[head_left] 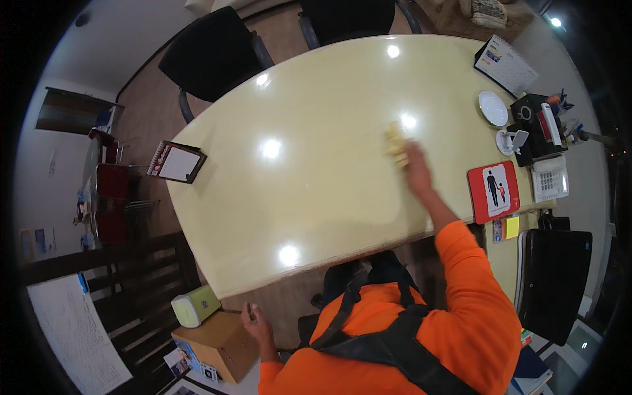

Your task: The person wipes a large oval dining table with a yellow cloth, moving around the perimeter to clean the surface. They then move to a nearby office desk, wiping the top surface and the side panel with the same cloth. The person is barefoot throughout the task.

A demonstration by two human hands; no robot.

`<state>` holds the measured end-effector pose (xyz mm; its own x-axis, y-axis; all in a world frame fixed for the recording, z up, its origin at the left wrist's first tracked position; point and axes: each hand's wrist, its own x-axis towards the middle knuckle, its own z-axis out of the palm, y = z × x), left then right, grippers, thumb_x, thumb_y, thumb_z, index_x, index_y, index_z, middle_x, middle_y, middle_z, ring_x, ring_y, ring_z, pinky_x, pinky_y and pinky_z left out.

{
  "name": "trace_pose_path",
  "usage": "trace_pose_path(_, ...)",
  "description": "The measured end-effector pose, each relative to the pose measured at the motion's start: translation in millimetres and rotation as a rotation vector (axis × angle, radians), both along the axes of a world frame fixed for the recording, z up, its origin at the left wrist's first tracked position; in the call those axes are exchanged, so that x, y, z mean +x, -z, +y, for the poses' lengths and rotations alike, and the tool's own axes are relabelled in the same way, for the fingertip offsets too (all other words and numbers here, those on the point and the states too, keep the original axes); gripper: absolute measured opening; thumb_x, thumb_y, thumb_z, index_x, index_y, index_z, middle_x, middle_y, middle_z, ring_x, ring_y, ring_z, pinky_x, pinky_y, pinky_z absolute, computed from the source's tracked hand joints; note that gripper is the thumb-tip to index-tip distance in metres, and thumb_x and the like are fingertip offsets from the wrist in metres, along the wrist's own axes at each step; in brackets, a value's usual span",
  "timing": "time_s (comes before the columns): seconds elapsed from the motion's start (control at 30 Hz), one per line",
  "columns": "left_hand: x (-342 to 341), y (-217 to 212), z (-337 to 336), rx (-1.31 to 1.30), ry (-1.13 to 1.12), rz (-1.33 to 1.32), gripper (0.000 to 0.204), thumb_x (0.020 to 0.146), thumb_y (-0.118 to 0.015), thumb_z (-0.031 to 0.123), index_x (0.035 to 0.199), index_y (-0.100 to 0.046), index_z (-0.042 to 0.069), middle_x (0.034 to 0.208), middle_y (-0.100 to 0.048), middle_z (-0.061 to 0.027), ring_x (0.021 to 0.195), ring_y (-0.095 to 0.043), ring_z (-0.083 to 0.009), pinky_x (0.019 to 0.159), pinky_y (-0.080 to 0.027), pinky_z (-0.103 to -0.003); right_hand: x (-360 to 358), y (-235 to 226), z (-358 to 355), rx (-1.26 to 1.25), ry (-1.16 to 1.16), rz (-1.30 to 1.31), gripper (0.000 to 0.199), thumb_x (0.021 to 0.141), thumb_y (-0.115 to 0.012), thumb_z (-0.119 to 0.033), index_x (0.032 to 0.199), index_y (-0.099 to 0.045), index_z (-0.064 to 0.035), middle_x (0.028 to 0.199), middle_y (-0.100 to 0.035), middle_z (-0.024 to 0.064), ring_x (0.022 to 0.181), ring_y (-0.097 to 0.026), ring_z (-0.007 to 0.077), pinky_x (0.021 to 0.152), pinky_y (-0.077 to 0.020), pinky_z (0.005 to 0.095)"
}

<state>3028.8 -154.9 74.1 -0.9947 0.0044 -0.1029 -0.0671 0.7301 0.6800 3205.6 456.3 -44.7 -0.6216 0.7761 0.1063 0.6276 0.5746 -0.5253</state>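
My right hand, blurred by motion, reaches over the glossy cream desk. Its fingers are closed on a crumpled yellow cloth, which lies against the desktop right of the middle. Down at the lower left, my left hand is off the desk with its fingers loosely apart and nothing visible in them. Close to it are a light brown box and a green and white container.
A desk calendar stands at the left edge, another calendar far right. Along the right side are a white plate, a white phone stand, a red mouse pad, a telephone and a black laptop. Black chairs line the far side.
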Motion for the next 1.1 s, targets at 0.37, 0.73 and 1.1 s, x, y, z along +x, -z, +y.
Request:
trace_pose_path(0.37,36,-38,102,-0.095,0.27,0.056,0.038,0.093,-0.06,0.019,0.124,-0.058,-0.002,0.126,-0.058,-0.0205,0.117,-0.055,-0.0327,0.1,-0.041,-0.039,0,-25,-241,-0.362,-0.571,0.08,0.054,0.081,-0.05,0.0,0.135,-0.044,0.0026,0.142,-0.043,0.0221,0.138,-0.035,0.0359,0.118,-0.0199,0.0454)
trace_pose_path(0.73,-33,-44,224,0.564,0.952,-0.434,0.073,0.09,-0.066,0.034,0.147,-0.032,0.004,0.147,-0.04,-0.018,0.134,-0.039,-0.0303,0.109,-0.033,-0.042,-69,-149,-226,-1.875,-0.382,0.77,0.053,0.102,-0.038,-0.033,0.141,-0.039,0.0018,0.143,-0.045,0.0124,0.13,-0.045,0.0237,0.111,-0.0347,0.0396)
trace_pose_path(1.1,-69,-117,276,0.536,1.394,0.137,0.026,0.09,-0.066,0.015,0.113,-0.063,0.003,0.098,-0.067,-0.0098,0.092,-0.063,-0.0208,0.091,-0.045,-0.036,-71,-236,-268,-1.47,-0.179,1.507,0.057,0.104,-0.023,-0.035,0.15,-0.022,-0.0022,0.151,-0.033,0.0113,0.137,-0.036,0.0252,0.113,-0.0328,0.04)
